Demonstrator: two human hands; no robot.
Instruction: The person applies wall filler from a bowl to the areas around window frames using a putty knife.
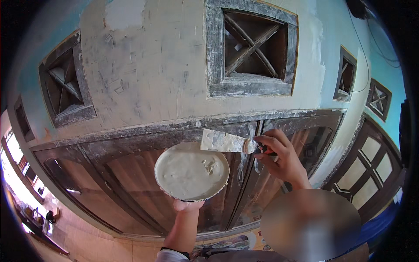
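My left hand (187,205) is closed under a round tub of off-white putty (187,174), holding it up in front of the wooden window frames. The putty is mostly smooth on top, with a few rough lumps toward its right side. Most of the left hand's fingers are hidden beneath the tub. My right hand (283,158) grips the dark handle of a putty knife (223,142). Its wide blade points left, smeared with putty, and overlaps the tub's upper right rim in the picture. Whether blade and rim touch, I cannot tell.
Above is a cream wall (152,65) with grey scuffs and a square vent with crossed bars (252,43). Brown framed windows (131,187) run below it. A panelled door (362,166) stands at the right. Tiled floor (96,240) shows at lower left; cables hang upper right.
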